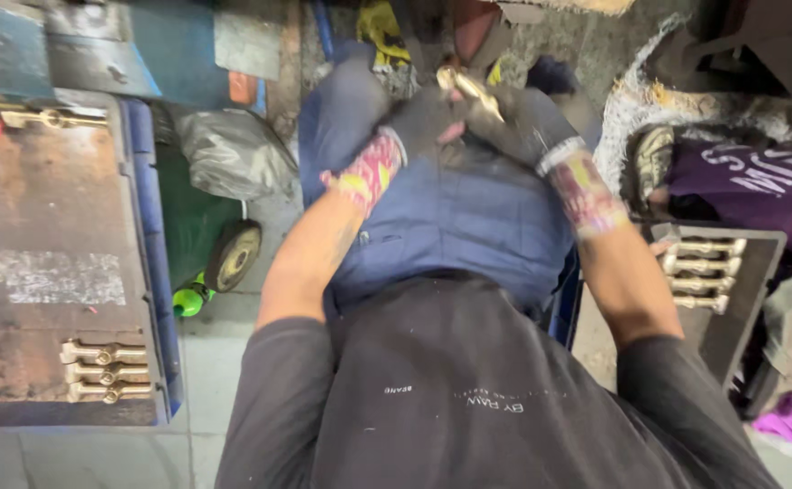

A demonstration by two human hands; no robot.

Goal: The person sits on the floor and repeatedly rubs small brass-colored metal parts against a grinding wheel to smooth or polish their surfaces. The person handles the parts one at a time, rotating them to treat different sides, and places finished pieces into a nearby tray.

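Both my hands wear dark work gloves with patterned cuffs and meet above my lap. My left hand [418, 122] and my right hand [527, 122] together grip a small brass metal fitting [470, 86], which sticks up between the fingers. The image is blurred, so the exact finger hold is unclear. My blue trousers [455, 217] lie directly under the hands.
A worn workbench [43, 226] at left carries three brass fittings [106, 371] near its front corner. A dark tray [740, 299] at right holds several more brass fittings [704, 272]. A small wheel [233, 255], a grey bag [233, 154] and another person's purple garment [758, 181] are nearby.
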